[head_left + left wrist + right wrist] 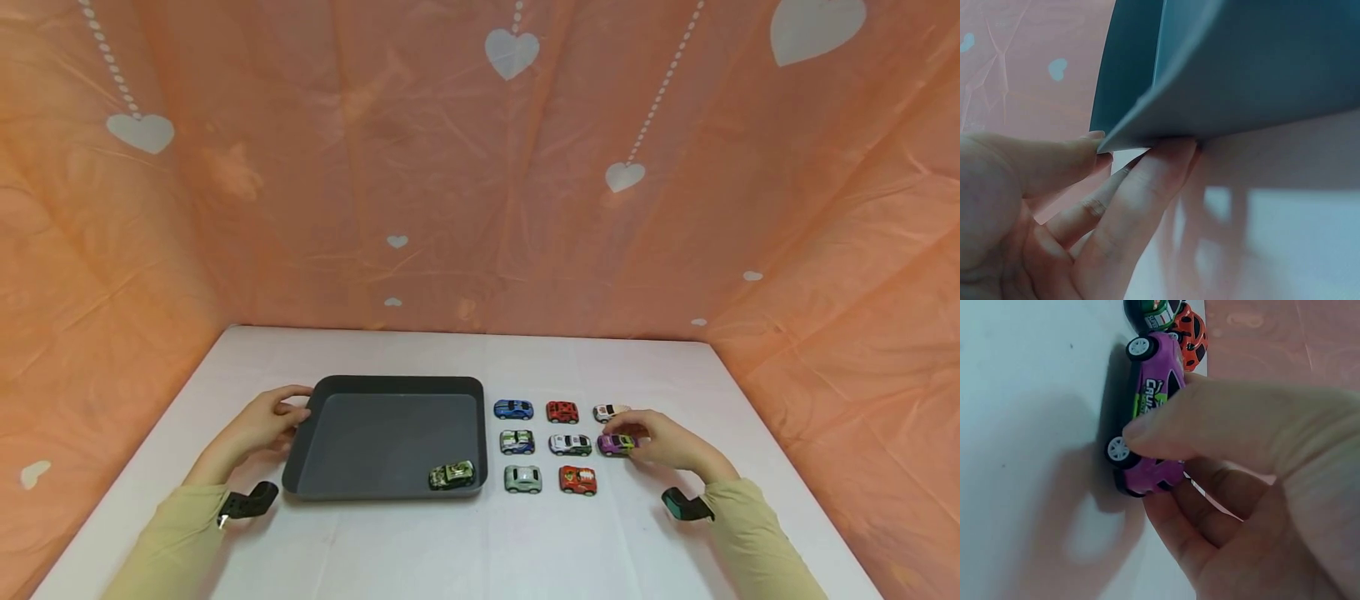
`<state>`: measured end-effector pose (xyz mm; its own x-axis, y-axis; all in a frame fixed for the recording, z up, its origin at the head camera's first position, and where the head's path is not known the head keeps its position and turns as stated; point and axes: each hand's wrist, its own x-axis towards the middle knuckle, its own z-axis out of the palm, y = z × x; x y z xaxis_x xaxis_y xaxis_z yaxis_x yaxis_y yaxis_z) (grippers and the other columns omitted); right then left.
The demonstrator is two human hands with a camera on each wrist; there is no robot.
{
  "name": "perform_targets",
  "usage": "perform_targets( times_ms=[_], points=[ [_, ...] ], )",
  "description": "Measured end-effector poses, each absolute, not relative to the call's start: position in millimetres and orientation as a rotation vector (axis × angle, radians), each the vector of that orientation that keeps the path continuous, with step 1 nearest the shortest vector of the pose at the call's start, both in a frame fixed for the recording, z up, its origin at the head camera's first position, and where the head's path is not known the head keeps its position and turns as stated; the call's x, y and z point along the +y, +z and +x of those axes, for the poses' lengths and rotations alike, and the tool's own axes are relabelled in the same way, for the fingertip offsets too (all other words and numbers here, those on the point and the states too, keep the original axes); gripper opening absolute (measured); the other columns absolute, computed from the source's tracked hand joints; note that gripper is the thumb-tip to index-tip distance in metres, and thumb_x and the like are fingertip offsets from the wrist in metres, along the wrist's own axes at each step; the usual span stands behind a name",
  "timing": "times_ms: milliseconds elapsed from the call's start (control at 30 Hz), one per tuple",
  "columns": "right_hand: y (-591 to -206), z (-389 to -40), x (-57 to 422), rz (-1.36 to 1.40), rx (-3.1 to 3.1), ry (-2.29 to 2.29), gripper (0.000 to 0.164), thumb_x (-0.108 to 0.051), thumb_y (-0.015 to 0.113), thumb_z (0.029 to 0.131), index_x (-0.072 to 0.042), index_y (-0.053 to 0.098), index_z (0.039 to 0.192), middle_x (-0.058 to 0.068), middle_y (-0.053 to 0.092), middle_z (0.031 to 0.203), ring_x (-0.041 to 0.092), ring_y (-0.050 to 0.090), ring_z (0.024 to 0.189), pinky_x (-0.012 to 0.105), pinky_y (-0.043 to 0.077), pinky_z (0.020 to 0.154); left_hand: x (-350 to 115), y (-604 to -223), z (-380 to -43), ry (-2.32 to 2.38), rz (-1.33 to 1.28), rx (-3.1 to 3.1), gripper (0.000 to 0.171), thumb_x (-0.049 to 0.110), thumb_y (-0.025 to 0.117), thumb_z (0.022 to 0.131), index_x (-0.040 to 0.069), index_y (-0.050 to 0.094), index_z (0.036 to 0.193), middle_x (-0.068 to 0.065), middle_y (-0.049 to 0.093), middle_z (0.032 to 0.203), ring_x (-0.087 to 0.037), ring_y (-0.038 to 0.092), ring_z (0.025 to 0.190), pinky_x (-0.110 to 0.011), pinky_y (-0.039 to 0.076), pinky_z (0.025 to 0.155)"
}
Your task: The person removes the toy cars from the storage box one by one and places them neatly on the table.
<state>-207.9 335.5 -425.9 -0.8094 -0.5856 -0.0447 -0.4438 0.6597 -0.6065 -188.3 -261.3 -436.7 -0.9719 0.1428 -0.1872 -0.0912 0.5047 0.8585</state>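
Note:
My left hand (262, 422) holds the left rim of a dark grey rectangular tray (382, 437). In the left wrist view its thumb and fingertips pinch the tray's edge (1166, 119). A camouflage-green toy car (452, 475) sits inside the tray at the near right corner. On the right, my right hand (669, 440) grips a purple toy car (616, 445). The right wrist view shows the thumb across the side of this purple car (1154, 394), by one wheel, with fingers on its far side. A white toy car (609, 412) lies just beyond, partly covered by that hand.
Between tray and right hand stand several toy cars in rows: blue (513, 409), ladybug-red (562, 412), white-and-blue (517, 442), white-and-green (570, 444), pale green (522, 479) and red (577, 480). Orange cloth (465, 200) with hearts surrounds the white table (405, 550).

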Motion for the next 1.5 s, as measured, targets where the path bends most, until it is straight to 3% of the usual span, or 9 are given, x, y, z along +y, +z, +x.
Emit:
perform_targets(
  times_ms=[333, 600, 1033, 1200, 1400, 1500],
  points=[
    [-425.1, -210.6, 336.9, -0.771, 2.657, -0.831, 0.043, 0.014, 0.063, 0.073, -0.011, 0.068, 0.108, 0.007, 0.06, 0.117, 0.03, 0.051, 0.112, 0.027, 0.045, 0.087, -259.9, -435.9, -185.8, 1.491, 0.074, 2.503, 0.043, 0.006, 0.054, 0.098, -0.007, 0.039, 0.135, -0.019, 0.067, 0.092, -0.022, 0.064, 0.069, -0.035, 0.051, 0.052],
    [-425.1, -211.6, 336.4, -0.73, 2.649, -0.857, 0.043, 0.016, 0.061, 0.074, -0.012, 0.067, 0.107, 0.015, 0.058, 0.124, 0.046, 0.04, 0.127, 0.052, 0.039, 0.096, -260.6, -434.6, -187.2, 1.465, 0.041, 2.512, 0.045, 0.009, 0.055, 0.097, -0.006, 0.039, 0.137, -0.019, 0.066, 0.094, -0.023, 0.064, 0.07, -0.037, 0.051, 0.055],
    [-426.2, -213.7, 333.4, -0.725, 2.665, -0.834, 0.047, 0.018, 0.055, 0.074, -0.014, 0.067, 0.107, 0.012, 0.06, 0.121, 0.045, 0.042, 0.125, 0.058, 0.033, 0.099, -259.8, -434.3, -185.5, 1.464, 0.035, 2.511, 0.044, 0.009, 0.053, 0.098, -0.005, 0.039, 0.137, -0.019, 0.066, 0.095, -0.023, 0.064, 0.072, -0.037, 0.051, 0.056],
    [-428.2, -213.3, 332.4, -0.721, 2.669, -0.831, 0.047, 0.019, 0.054, 0.074, -0.013, 0.067, 0.107, 0.01, 0.061, 0.117, 0.042, 0.046, 0.121, 0.056, 0.036, 0.098, -260.2, -435.1, -184.8, 1.484, 0.054, 2.506, 0.043, 0.008, 0.054, 0.098, -0.006, 0.04, 0.136, -0.019, 0.066, 0.093, -0.023, 0.064, 0.071, -0.036, 0.05, 0.055],
    [-429.2, -214.2, 331.6, -0.775, 2.667, -0.817, 0.045, 0.016, 0.058, 0.074, -0.009, 0.065, 0.11, 0.003, 0.063, 0.108, 0.023, 0.054, 0.1, 0.034, 0.045, 0.087, -259.7, -434.6, -184.6, 1.485, 0.056, 2.516, 0.043, 0.006, 0.054, 0.097, -0.006, 0.041, 0.136, -0.018, 0.067, 0.091, -0.023, 0.063, 0.07, -0.035, 0.05, 0.055],
    [-427.9, -214.5, 330.9, -0.798, 2.664, -0.826, 0.044, 0.014, 0.06, 0.074, -0.006, 0.064, 0.113, 0.003, 0.063, 0.107, 0.02, 0.055, 0.096, 0.03, 0.046, 0.084, -259.4, -435.1, -184.6, 1.481, 0.037, 2.517, 0.043, 0.006, 0.055, 0.097, -0.006, 0.041, 0.136, -0.019, 0.067, 0.093, -0.023, 0.064, 0.07, -0.036, 0.051, 0.055]
  ],
)
